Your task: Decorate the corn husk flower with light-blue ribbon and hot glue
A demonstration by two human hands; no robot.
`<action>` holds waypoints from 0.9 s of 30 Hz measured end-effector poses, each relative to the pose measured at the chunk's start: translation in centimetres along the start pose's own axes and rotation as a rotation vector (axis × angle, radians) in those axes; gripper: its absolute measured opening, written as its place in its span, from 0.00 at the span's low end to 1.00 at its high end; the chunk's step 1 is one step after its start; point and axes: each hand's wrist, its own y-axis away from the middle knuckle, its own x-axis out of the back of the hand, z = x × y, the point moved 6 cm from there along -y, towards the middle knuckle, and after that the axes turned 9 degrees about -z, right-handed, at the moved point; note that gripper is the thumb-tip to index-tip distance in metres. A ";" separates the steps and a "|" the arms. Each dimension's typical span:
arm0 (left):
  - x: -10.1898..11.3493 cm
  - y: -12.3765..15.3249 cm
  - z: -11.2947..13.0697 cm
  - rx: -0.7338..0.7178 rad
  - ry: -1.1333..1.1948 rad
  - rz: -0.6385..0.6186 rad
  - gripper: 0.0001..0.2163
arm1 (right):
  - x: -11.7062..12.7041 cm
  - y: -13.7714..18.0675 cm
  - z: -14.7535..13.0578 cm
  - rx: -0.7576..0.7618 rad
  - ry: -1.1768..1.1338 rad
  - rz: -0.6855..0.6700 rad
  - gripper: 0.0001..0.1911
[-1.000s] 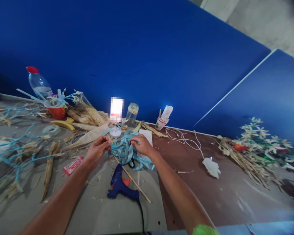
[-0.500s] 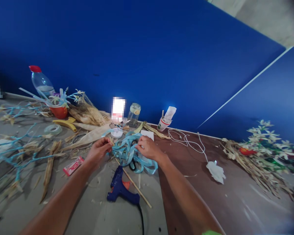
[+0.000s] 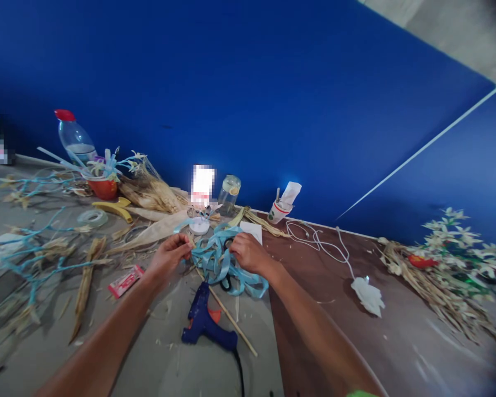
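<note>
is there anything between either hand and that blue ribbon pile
Nothing visible. The left hand pinches a strand at the edge of the blue ribbon; the right hand touches its other side. The glue gun lies nearer the person, clear of both.

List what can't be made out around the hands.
Head view:
What the left hand pinches: hidden by its fingers, too small.
How the right hand grips the blue ribbon: hidden by its own back.
Black handles under it: mostly covered.
Glue gun cord: cut off at bottom edge.
Patch beside the jar: pixelated.
</note>
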 end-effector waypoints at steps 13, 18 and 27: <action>-0.2 0.0 0.0 -0.016 -0.045 -0.019 0.08 | -1.1 0.1 0.4 0.011 -0.147 0.135 0.10; -0.2 0.0 0.1 -0.003 -0.029 0.005 0.08 | 0.9 3.6 0.8 0.034 -0.211 0.039 0.10; -0.1 0.0 -0.5 0.024 -0.071 0.019 0.07 | 1.8 4.4 0.1 -0.134 -0.352 -0.144 0.11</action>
